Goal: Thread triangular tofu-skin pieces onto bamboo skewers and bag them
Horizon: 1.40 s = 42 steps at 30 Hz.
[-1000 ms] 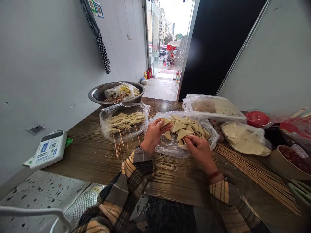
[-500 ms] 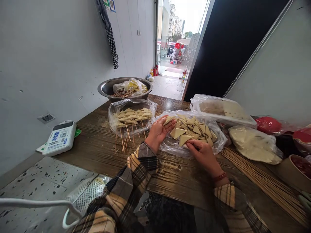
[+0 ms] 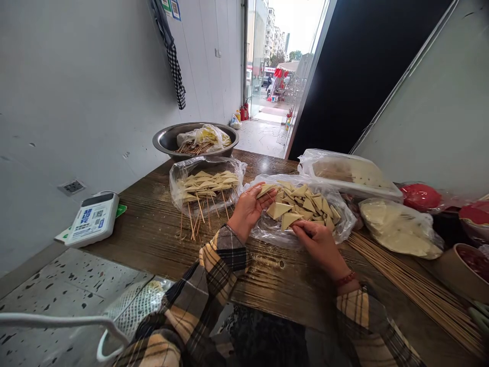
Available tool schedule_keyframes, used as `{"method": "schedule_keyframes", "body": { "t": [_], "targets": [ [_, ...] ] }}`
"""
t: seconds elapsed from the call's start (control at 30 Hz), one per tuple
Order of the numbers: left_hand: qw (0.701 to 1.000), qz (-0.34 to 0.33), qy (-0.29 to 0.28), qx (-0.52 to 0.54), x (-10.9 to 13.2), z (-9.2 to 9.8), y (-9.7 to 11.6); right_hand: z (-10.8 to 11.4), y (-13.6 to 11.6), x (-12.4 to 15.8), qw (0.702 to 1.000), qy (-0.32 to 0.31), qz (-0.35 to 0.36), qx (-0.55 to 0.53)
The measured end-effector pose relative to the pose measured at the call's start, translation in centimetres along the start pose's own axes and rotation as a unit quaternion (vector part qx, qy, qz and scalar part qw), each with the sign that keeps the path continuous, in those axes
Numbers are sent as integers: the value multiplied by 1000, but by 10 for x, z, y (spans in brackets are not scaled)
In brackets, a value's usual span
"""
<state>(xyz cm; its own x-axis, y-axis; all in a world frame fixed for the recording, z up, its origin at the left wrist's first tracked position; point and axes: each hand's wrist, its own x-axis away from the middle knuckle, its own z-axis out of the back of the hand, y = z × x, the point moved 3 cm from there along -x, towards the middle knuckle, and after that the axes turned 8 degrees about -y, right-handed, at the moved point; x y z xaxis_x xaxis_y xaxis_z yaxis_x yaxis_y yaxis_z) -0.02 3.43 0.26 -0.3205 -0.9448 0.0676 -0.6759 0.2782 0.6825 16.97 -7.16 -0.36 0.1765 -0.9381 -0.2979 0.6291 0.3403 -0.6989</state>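
My left hand [image 3: 248, 208] is palm up at the left edge of an open plastic bag [image 3: 347, 224], its fingers curled round a beige tofu-skin triangle [image 3: 264, 190]. With thumb and fingers my right hand [image 3: 314, 239] pinches the corner of another tofu-skin triangle [image 3: 289, 220] at the near side of the same bag. A heap of loose tofu-skin triangles [image 3: 305, 196] fills the bag between and behind both hands. Left of my left hand, a second clear bag [image 3: 176, 186] holds skewered triangles [image 3: 210, 182], with their sticks poking out toward me.
A steel basin [image 3: 160, 142] with bagged skewers stands at the back left. Bamboo sticks [image 3: 412, 290] lie along the right, beside a bag of pale sheets [image 3: 401, 229] and a covered white tray [image 3: 351, 173]. At the table's left edge is a white payment device [image 3: 93, 219].
The view has shifted very slightly. Both hands keep the same hold and position on the tofu-skin triangles.
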Motion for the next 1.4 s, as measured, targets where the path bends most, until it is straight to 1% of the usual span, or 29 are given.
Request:
{"method": "schedule_keyframes", "body": {
  "t": [0.23,0.53,0.67,0.97,1.2,1.3,1.4],
  "targets": [
    [1000,-4,-2,-18,2,-1,1,-1,3,0,1000,-12,-7,3],
    [993,-75,-14,-91,6,-8,4,0,1,1,1000,-11,-3,11],
    [989,-90,-12,-117,6,-10,1,-2,3,1,1000,-6,-6,5],
    [987,-88,-27,-130,9,-16,-4,-5,5,0,1000,3,-13,8],
    [987,-85,-15,-132,9,-16,-10,-7,4,0,1000,15,-27,0],
    [989,-80,-28,-125,8,-16,-10,-8,5,0,999,25,-30,-15],
    [993,-65,-49,-91,8,-16,-7,-7,4,0,999,34,-29,-19]
  ]
}}
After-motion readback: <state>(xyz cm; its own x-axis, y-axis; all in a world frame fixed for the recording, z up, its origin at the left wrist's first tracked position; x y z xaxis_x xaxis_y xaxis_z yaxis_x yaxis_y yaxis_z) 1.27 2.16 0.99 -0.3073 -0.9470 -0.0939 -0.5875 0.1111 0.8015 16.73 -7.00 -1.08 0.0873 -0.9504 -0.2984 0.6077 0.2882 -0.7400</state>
